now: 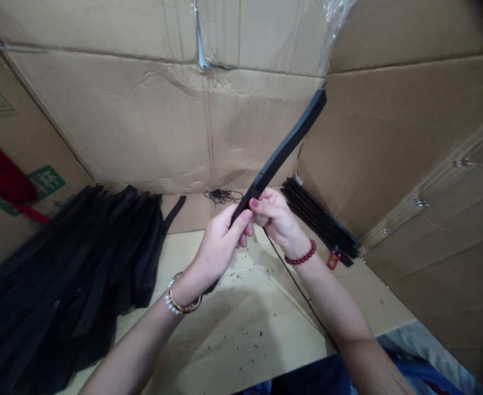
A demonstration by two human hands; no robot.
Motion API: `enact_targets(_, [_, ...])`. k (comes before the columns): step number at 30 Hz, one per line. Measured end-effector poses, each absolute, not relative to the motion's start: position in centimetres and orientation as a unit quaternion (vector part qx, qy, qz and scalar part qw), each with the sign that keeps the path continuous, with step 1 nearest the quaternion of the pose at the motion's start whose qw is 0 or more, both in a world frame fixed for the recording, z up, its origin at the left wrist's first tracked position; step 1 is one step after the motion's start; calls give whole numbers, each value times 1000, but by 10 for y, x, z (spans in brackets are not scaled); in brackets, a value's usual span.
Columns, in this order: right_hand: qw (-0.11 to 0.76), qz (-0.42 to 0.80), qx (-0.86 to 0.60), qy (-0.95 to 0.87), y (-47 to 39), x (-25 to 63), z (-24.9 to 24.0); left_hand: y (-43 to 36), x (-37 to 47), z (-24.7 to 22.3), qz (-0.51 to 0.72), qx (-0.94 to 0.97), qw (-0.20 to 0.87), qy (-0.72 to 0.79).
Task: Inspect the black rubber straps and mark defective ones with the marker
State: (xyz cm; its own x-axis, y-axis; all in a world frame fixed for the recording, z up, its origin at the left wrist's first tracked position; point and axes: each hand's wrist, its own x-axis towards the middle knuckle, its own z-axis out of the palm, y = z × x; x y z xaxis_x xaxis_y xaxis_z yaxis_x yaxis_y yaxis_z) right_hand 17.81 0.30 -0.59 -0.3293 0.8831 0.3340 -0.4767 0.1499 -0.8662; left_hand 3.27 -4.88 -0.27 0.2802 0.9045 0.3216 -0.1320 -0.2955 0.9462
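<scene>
Strip (284, 151): one, black, slightly curved, held slantwise at the centre of the frame. Its upper end is raised toward the upper right, in front of the cardboard (142, 120); its lower end shows below the left wrist.

Hands: two, brought close together on the strip. The left hand (220, 241) is wrapped around its lower part, with the thumb laid along it. By the right hand (276, 216) the strip is gripped just above, thumb tip against its edge. A bangle (183, 307) is worn on the left wrist, red beads (301, 255) on the right.

Cord (288, 269): black, thin, extended from below the right hand to the right forearm. Whether it is pinched in the fingers cannot be told.

Heap (80, 274): many black strips, piled loosely at the left of the frame; one loose strip (175, 213) is seen just beside it.

Bundle (317, 219): black strips, laid side by side at centre right; a red object (334, 259) is placed at its near end.

Tangle (223, 196): thin black cord, set near the back cardboard.

Tabletop (220, 362): pale, dotted with dark specks (249, 334) below the hands.
</scene>
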Motion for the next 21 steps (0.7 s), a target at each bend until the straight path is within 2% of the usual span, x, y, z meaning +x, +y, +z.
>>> enact_targets(3, [528, 637, -179, -533, 2, 178, -8, -49, 28, 2, 470, 561, 634, 250])
enact_targets(7, [445, 667, -134, -582, -1, 180, -13, -48, 19, 6, 361, 511, 761, 169])
enact_targets(10, [457, 663, -138, -577, -2, 181, -12, -46, 20, 6, 355, 524, 755, 170])
enact_targets(14, [511, 652, -185, -528, 1, 182, -6, -47, 27, 5, 492, 581, 591, 268])
enact_targets(15, [517, 650, -192, -523, 1, 182, -5, -48, 28, 6, 502, 579, 580, 275])
enact_targets(21, [517, 646, -203, -523, -3, 178, -3, -52, 22, 7, 411, 485, 751, 177])
